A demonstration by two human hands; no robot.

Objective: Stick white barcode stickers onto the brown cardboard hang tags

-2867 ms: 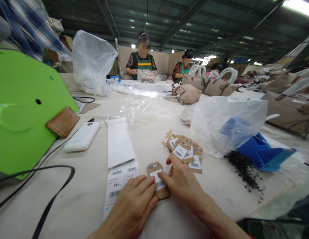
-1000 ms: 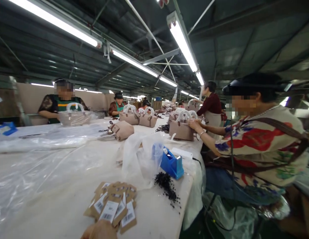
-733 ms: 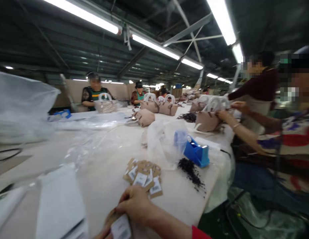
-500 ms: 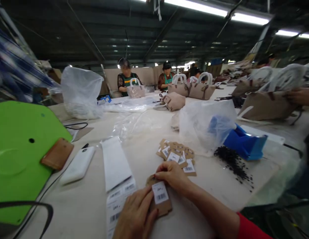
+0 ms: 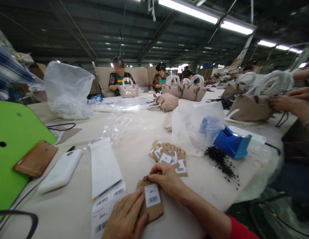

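Note:
A brown cardboard hang tag with a white barcode sticker lies on the table in front of me. My left hand rests flat on its left edge, fingers stretched out. My right hand pinches the tag's top end with curled fingers. Just beyond it lies a pile of several labelled tags. A strip of white barcode stickers runs along to the left of my left hand.
A green machine cover, a brown case and a white power bank sit at left. A clear plastic bag, a blue box and black fasteners are at right. Other people handle beige handbags round the table.
The view swung up and right to the co-workers, then came back down. The tag has shifted slightly; my right hand now pinches its top while my left still lies on it.

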